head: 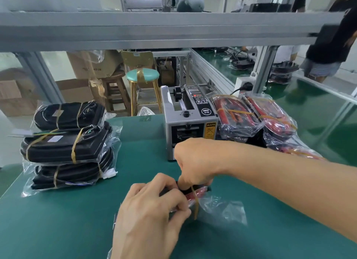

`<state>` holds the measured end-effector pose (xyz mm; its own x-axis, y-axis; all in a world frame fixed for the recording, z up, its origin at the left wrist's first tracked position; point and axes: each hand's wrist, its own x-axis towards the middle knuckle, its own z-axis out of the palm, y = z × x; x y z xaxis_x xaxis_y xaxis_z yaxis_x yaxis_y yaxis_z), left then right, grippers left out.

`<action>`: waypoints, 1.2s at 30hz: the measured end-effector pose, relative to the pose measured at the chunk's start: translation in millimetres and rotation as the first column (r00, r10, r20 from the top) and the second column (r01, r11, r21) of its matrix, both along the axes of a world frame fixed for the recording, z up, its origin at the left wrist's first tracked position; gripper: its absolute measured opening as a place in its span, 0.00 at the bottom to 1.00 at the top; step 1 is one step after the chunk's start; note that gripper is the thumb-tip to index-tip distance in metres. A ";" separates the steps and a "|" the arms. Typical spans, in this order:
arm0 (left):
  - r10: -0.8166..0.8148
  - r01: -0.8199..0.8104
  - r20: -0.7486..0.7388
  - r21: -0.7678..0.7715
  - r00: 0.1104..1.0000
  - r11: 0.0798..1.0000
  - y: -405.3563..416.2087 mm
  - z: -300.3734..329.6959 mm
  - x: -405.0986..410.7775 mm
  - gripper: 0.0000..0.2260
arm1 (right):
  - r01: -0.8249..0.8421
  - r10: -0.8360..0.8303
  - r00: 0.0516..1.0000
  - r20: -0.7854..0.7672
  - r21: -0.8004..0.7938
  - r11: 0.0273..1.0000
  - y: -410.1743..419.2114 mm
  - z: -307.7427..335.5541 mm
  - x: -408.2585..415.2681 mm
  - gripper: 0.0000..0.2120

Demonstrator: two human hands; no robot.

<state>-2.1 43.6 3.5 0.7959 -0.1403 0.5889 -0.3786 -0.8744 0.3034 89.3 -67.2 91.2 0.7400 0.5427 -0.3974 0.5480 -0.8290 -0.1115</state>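
A green mat (77, 220) covers the workbench and fills the lower half of the view, with a grey aluminium rail (154, 30) running across above it. At the mat's left edge sits a stack of black cable bundles (67, 146), each sealed in clear plastic and strapped with yellowish bands. On the right, well apart from that stack, lie bagged red cable bundles (251, 115) leaning against one another. Between the two piles, at the far edge of the mat, stands a grey tape dispenser (190, 123) with a black knob on top and a yellow caution label on its front. A mint-topped stool (143, 75) stands on the floor beyond the bench. Just in front of the dispenser, the right hand (195, 162) reaches in from the right, its fingers curled down and pinching the far side of a red and black cable bundle (197, 192). The left hand (152, 210) comes up from below, fingers bent tight, gripping the same bundle at its near-left side. The bundle lies on the mat in the middle, partly hidden by both hands, inside a clear plastic bag (226, 208) whose loose end trails to the right. A thin yellowish rubber band (196, 202) crosses the bundle between the two hands.
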 end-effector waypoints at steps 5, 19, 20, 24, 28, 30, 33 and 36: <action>0.031 -0.036 -0.078 -0.067 0.997 0.997 13.3 -0.7 3.5 0.17 | -0.006 -0.009 0.996 0.084 0.180 0.984 -31.3 -17.8 7.6 0.17; -0.016 0.016 0.003 -0.065 1.000 0.998 24.6 -5.9 17.5 0.05 | 0.590 -0.567 0.506 -0.650 0.741 -0.322 -27.0 -99.6 40.6 0.10; -0.029 0.029 0.005 -0.073 1.000 0.997 24.9 -6.4 17.3 0.04 | 0.575 -0.550 0.510 -0.661 0.738 -0.353 -20.5 -96.5 45.0 0.12; -0.096 0.098 0.048 -0.040 0.994 0.994 27.7 -5.2 17.6 0.08 | 0.583 -0.581 0.465 -0.668 0.725 -0.366 -3.1 -92.1 58.3 0.05; -0.097 0.098 0.065 -0.026 0.993 0.995 31.4 -4.6 17.3 0.11 | 0.584 -0.617 0.415 -0.669 0.716 -0.382 -0.8 -94.5 62.6 0.05; -0.089 0.093 0.076 -0.042 0.993 0.995 30.6 -5.1 16.6 0.11 | 0.579 -0.633 0.395 -0.666 0.715 -0.391 -2.0 -95.2 61.9 0.04; -0.070 0.076 0.098 -0.059 0.993 0.995 28.3 -5.7 15.1 0.11 | 0.586 -0.642 0.354 -0.680 0.696 -0.414 -2.1 -95.3 62.4 0.04; -0.046 0.052 0.102 -0.061 0.994 0.997 28.0 -6.7 14.0 0.11 | 0.622 -0.604 0.314 -0.732 0.639 -0.452 2.0 -91.7 68.3 0.05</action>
